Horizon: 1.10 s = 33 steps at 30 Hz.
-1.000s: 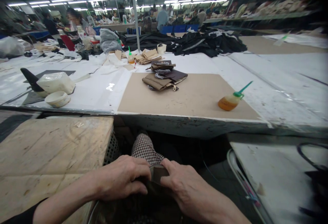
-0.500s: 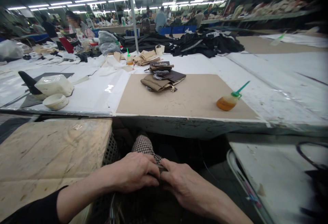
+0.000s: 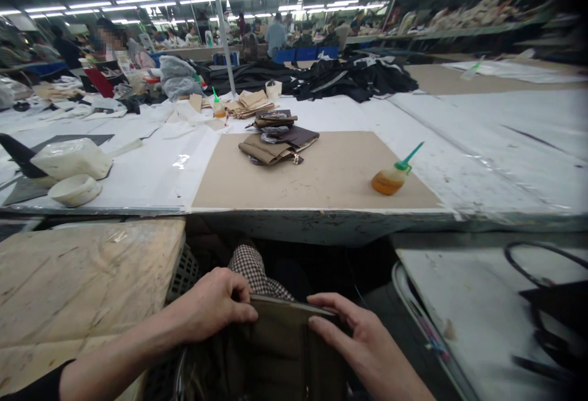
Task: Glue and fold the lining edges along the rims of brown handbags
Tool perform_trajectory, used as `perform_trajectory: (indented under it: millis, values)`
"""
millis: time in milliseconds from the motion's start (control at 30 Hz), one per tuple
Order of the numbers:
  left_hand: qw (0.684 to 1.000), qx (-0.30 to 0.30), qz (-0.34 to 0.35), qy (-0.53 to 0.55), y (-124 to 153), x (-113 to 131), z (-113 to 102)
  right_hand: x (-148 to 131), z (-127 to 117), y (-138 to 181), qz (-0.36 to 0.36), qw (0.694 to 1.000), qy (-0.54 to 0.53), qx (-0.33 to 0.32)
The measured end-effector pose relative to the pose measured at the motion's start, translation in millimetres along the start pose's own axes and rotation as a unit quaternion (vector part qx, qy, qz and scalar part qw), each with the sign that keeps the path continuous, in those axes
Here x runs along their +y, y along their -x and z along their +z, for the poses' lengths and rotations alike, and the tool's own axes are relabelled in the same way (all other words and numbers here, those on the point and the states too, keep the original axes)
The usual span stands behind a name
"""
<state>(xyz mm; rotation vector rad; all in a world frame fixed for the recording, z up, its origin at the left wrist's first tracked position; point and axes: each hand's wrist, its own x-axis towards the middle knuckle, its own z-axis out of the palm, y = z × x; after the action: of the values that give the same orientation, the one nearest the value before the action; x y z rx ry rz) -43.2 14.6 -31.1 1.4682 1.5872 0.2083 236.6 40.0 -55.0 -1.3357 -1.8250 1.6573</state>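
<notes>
Low in the view, both my hands hold a flat brown leather piece (image 3: 280, 343) over my lap. My left hand (image 3: 212, 308) pinches its upper left corner with closed fingers. My right hand (image 3: 356, 340) lies along its upper right edge, fingers curled over the top. A dark seam runs down the middle of the piece. Checked cloth (image 3: 250, 268) on my knee shows just behind it. Ahead on the table, a brown cardboard sheet (image 3: 331, 180) carries a small stack of brown leather pieces (image 3: 275, 141) and an orange glue bottle (image 3: 390, 177) with a green nozzle.
A worn wooden board (image 3: 82, 272) lies at my left over a plastic basket. A white side table (image 3: 482, 303) with dark straps stands at my right. White tubs (image 3: 71, 165) sit on the left of the table. Black fabric (image 3: 349, 79) is piled behind. Other workers sit far back.
My hands have drawn apart along the top edge of the brown piece, which now shows wide and flat. The view has shifted a little to the right.
</notes>
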Motion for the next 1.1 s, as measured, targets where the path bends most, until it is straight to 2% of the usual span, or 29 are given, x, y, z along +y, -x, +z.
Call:
perform_trajectory:
  millis: [233,367,500,633,733,933,1100]
  values:
    - [0.999,-0.034,-0.005,0.004,3,12,-2,5,-2,-2,0.038,0.991,-0.127,-0.028]
    - [1.000,-0.030,0.001,-0.007,5,14,-3,6,-5,-1,0.041,0.987,-0.149,-0.048]
    - [0.999,-0.003,-0.001,-0.051,2,15,0,5,-2,-1,0.038,0.991,-0.124,-0.042]
    - [0.998,0.019,-0.009,-0.062,1,14,1,7,6,1,0.021,0.997,-0.073,0.007]
    - [0.998,0.033,-0.007,-0.053,1,12,1,11,11,2,0.003,0.998,-0.039,0.044]
    - [0.997,0.071,0.018,-0.020,1,6,3,21,15,5,-0.014,0.998,-0.004,0.068]
    - [0.998,0.066,0.022,0.006,4,8,2,27,15,3,-0.012,0.997,0.000,0.081]
